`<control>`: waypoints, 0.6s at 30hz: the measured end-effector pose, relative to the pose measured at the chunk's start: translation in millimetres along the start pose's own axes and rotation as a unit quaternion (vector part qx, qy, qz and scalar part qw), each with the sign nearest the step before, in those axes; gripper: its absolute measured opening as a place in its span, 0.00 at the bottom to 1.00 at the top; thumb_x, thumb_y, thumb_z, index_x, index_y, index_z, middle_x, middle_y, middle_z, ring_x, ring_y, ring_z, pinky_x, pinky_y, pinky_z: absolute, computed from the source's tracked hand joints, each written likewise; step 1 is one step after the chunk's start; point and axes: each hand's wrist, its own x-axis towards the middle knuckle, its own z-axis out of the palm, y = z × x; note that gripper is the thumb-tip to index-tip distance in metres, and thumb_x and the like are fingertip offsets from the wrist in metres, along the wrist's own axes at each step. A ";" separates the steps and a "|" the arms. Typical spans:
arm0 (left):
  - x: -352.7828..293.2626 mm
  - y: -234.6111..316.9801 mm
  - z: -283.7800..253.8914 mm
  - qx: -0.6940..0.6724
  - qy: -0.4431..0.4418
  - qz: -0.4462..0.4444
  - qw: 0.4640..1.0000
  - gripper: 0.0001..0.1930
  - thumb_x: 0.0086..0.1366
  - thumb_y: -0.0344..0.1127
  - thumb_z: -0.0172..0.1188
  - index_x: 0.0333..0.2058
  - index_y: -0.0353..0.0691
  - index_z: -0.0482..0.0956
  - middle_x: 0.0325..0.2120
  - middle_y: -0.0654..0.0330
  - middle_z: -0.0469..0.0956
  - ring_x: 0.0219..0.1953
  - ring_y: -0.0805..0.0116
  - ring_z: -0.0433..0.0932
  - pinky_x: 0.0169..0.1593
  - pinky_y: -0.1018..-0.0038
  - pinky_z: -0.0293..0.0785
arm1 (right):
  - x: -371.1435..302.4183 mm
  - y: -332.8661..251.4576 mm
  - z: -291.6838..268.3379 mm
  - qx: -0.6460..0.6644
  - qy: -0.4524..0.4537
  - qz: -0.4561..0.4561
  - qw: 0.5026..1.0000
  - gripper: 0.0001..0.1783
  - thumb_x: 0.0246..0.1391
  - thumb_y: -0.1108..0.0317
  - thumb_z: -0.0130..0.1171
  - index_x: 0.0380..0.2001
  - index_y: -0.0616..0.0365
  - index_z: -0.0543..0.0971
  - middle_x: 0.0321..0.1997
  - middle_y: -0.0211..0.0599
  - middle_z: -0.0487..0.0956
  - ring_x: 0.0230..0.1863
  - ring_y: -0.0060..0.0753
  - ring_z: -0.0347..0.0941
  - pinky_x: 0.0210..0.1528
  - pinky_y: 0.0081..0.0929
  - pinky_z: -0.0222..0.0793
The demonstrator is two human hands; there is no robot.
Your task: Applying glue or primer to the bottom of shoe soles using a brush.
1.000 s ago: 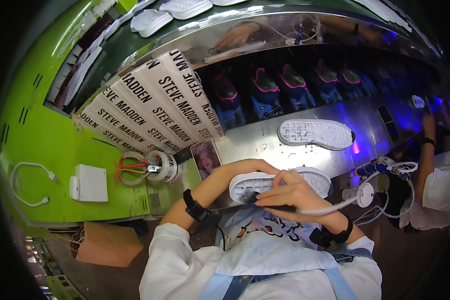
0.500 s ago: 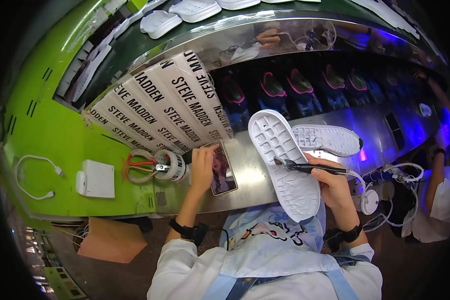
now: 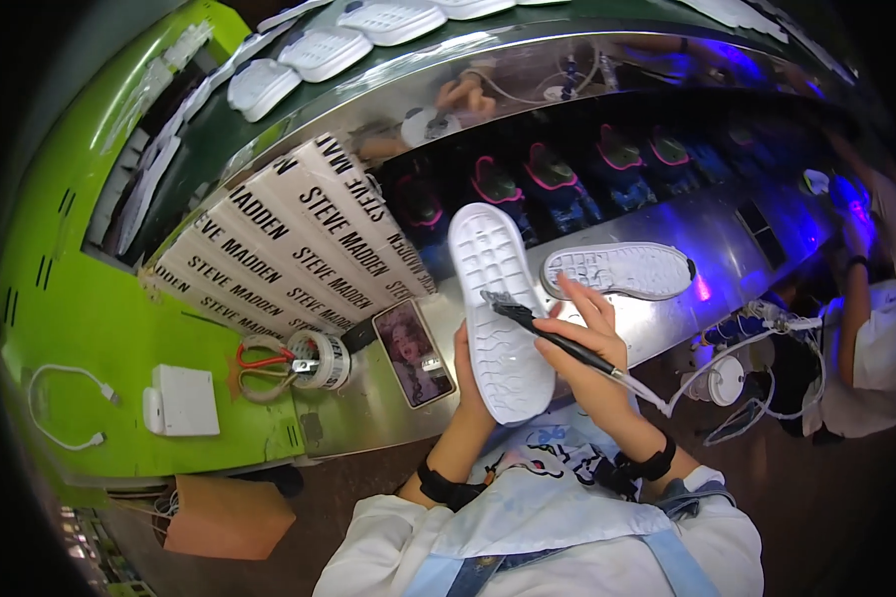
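Note:
A white shoe sole (image 3: pixel 490 237) with a grid-patterned face stands tilted in front of me. My left hand (image 3: pixel 471 373) is closed on its left edge; some of those fingers are hidden behind the sole. In my right hand (image 3: pixel 592 348) is a black-handled brush (image 3: pixel 572 348) with dark bristles and a white tube trailing from its end. The bristles meet the gridded face near the middle of the sole. Behind my right fingers, a second white sole (image 3: pixel 632 270) lies on the metal bench.
Left of the soles lie a phone (image 3: pixel 412 354), tape rolls (image 3: pixel 324 358) and red-handled scissors (image 3: pixel 267 355). A printed white box (image 3: pixel 304 239) stands behind them. Pink-rimmed dark shoe forms (image 3: pixel 551 167) line the back, below a belt of white soles (image 3: pixel 327 52). Another person's arm (image 3: pixel 856 318) is at right.
My left hand has left the phone and now grips the sole's left edge. The sole has moved left. My right fingers have come off the sole and keep the brush.

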 end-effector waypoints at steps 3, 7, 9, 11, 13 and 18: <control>5.0 7.5 -52.4 0.005 -0.007 -0.003 1.000 0.32 0.64 0.58 0.36 0.56 0.40 0.65 0.51 0.53 0.71 0.49 0.59 0.74 0.53 0.66 0.71 | 15.4 -2.7 -8.2 0.113 -0.034 0.052 0.992 0.16 0.44 0.76 0.64 0.40 0.54 0.82 0.48 0.45 0.74 0.42 0.32 0.72 0.47 0.25 0.67; 6.9 -4.6 -31.7 -0.049 0.003 -0.021 0.999 0.31 0.64 0.57 0.40 0.56 0.39 0.65 0.52 0.54 0.70 0.52 0.60 0.71 0.56 0.66 0.69 | 24.2 -5.8 14.1 0.090 0.034 -0.058 0.994 0.14 0.39 0.77 0.64 0.35 0.56 0.82 0.24 0.36 0.73 0.29 0.31 0.71 0.34 0.26 0.68; 21.4 -9.4 -34.5 -0.143 -0.124 -0.046 0.981 0.34 0.63 0.59 0.41 0.60 0.42 0.59 0.57 0.53 0.64 0.55 0.57 0.67 0.57 0.62 0.66 | -6.3 5.1 40.7 -0.002 -0.020 -0.138 0.990 0.10 0.37 0.75 0.62 0.29 0.54 0.81 0.23 0.32 0.73 0.32 0.36 0.70 0.47 0.32 0.64; 27.5 -6.4 -42.0 -0.232 -0.203 -0.055 0.950 0.40 0.60 0.62 0.45 0.65 0.48 0.48 0.63 0.53 0.54 0.57 0.48 0.62 0.57 0.55 0.64 | -5.9 -13.6 23.7 0.108 -0.081 -0.126 0.983 0.11 0.39 0.73 0.62 0.31 0.54 0.81 0.24 0.33 0.74 0.30 0.33 0.69 0.49 0.32 0.59; 18.1 1.4 -24.9 -0.197 -0.105 -0.006 0.975 0.40 0.59 0.61 0.46 0.65 0.47 0.48 0.63 0.52 0.54 0.55 0.47 0.63 0.55 0.54 0.66 | -3.9 -12.4 16.9 0.172 -0.114 -0.067 0.976 0.11 0.40 0.73 0.62 0.32 0.54 0.81 0.25 0.33 0.74 0.30 0.32 0.69 0.48 0.31 0.58; 23.5 10.0 -27.6 -0.110 -0.133 -0.016 0.985 0.39 0.60 0.60 0.44 0.64 0.40 0.52 0.60 0.47 0.59 0.49 0.48 0.71 0.52 0.54 0.71 | -20.6 -29.0 2.5 0.276 -0.295 0.006 0.915 0.12 0.45 0.72 0.61 0.37 0.58 0.81 0.34 0.43 0.81 0.32 0.35 0.77 0.39 0.29 0.70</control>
